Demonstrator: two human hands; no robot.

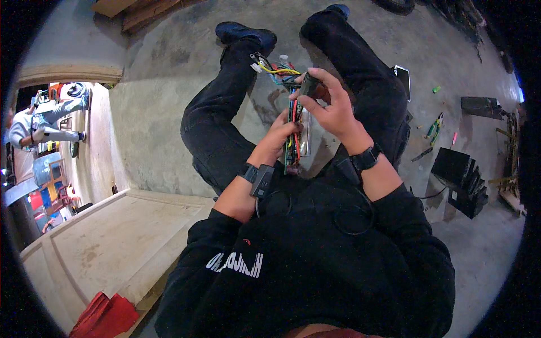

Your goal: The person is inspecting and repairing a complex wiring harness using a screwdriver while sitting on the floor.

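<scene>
Between my legs, my left hand (278,136) is closed around a long narrow circuit board (289,159) with a metal strip along its right side. Red and yellow wires run along the board. At its far end a loose bundle of yellow, blue and red wires (283,71) spreads out, with pale connectors at the tips. My right hand (338,110) pinches a short dark cylindrical thing (310,85) between thumb and fingers over that far end. Its kind is not clear, and its lower part merges with the wires.
On the floor to the right lie green-handled pliers (434,128), a pink stick (455,138), black finned blocks (455,172) and a black box (480,106). A pale wooden panel (112,236) with red cloth (107,316) stands at lower left. Another person (48,121) is beyond the doorway.
</scene>
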